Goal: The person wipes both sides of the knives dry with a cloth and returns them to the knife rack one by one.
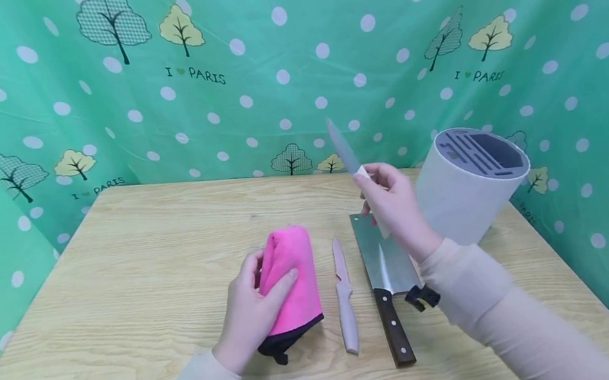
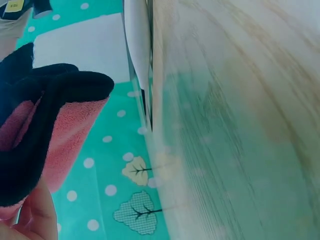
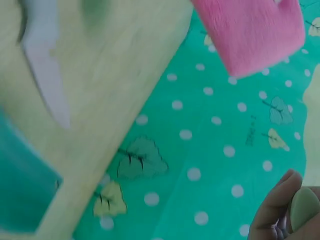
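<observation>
Remotely, I noted on the wooden surface (image 1: pixel 170 235) a white knife block (image 1: pixel 446 202) at the right. The left hand (image 1: pixel 253 307) gripped a pink cloth (image 1: pixel 296 266); right of it lay a cleaver (image 1: pixel 379 257) and, between them, a grey-handled knife (image 1: pixel 347 314). The right hand (image 1: pixel 397 206) held a pale-handled knife (image 1: pixel 343 147), raised, blade pointing away.
</observation>
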`<state>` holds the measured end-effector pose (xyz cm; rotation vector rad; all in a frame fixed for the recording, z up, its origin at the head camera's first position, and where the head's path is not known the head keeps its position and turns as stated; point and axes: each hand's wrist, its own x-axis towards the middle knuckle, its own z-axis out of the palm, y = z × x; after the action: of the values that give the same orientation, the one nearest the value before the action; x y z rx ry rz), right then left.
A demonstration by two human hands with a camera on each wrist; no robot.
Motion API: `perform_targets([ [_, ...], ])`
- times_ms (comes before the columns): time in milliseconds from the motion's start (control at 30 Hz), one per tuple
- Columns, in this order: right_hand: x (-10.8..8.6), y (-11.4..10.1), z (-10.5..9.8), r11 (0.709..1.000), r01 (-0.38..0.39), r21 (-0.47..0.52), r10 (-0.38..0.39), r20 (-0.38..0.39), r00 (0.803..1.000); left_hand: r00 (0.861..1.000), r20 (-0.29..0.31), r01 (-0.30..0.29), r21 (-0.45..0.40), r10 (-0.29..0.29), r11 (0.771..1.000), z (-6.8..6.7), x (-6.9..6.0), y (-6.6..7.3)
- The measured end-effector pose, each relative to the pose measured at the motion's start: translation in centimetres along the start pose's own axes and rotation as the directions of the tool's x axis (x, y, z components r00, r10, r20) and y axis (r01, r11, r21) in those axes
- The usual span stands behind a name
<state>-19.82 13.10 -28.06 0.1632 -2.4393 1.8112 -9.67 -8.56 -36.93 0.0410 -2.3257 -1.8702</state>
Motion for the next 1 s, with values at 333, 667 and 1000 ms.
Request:
perform_targets([
  [333, 1.3, -2.9, -5.1, 0.957, 0.02, -0.29, -0.005, 0.052, 0.999, 1.0, -0.007, 0.003, 0.03, -0.003, 1.0, -0.5, 0.3, 0.2],
  [667, 3.0, -5.7, -12.0, 0.805, -0.053, -0.591, 0.057, -0.012, 0.998, 0.999, -0.002, 0.035, 0.05, -0.035, 0.998, -0.8, 0.5, 0.3],
  [1000, 4.6, -7.6, -18.2, 0.55, -0.064, -0.833, 0.17, 0.037, 0.985, 0.999, -0.002, 0.045, 0.051, -0.045, 0.998, -0.9, 0.6, 0.5],
])
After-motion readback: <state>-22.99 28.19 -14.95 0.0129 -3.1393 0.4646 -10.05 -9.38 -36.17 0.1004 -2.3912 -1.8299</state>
